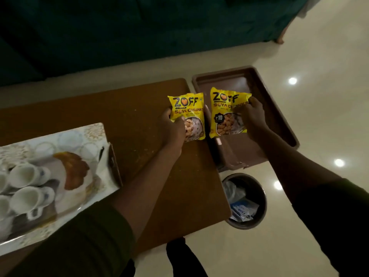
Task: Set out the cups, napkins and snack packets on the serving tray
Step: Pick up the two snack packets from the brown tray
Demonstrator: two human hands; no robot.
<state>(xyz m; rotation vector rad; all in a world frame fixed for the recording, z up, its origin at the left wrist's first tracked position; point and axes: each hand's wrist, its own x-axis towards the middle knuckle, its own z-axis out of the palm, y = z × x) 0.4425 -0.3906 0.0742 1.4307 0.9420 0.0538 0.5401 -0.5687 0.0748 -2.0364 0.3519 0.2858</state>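
while the left hand [172,129] clamps one yellow snack packet [187,114] over the table's [127,116] far right edge, the right hand [252,116] grips another packet [225,112] above the brown tray [279,116]; cups [26,176] crowd the patterned tray [93,130] at left.

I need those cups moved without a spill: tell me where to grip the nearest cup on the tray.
Grip the nearest cup by its handle, coming from the near edge of the tray. It lies tipped on its side, mouth toward the left, with the handle facing you.
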